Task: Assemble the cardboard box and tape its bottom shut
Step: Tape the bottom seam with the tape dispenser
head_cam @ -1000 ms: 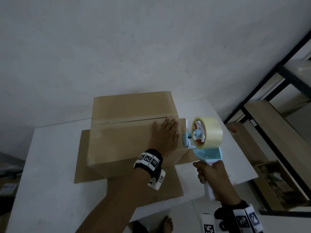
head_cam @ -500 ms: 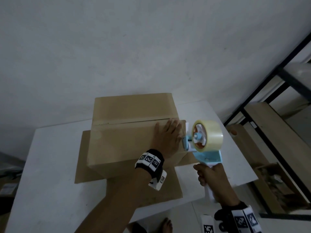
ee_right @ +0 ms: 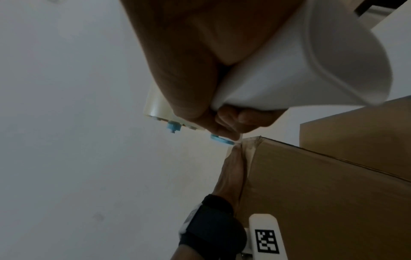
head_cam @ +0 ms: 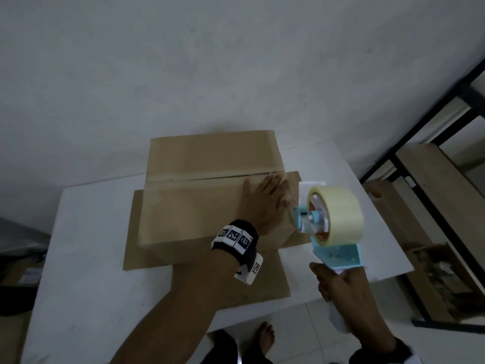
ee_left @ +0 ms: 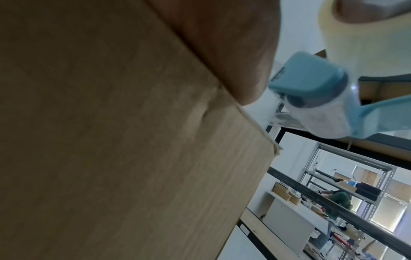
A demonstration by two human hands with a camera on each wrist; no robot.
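Note:
A brown cardboard box stands on the white table, its flaps folded shut with a seam running left to right across the top. My left hand lies flat with straight fingers on the near flap by the box's right end. My right hand grips the white handle of a light-blue tape dispenser carrying a roll of clear tape. The dispenser's front end sits at the box's right edge, just beside my left hand's fingertips. In the left wrist view the dispenser's blue head hangs off the box corner.
Flat cardboard sheets lie under the box and reach the table's near edge. A black metal shelf frame with wooden boards stands to the right. A grey wall rises behind the table. A bare foot shows below the table edge.
The tape dispenser has come slightly nearer the box's right edge and risen a little. My left hand has stayed flat on the box top.

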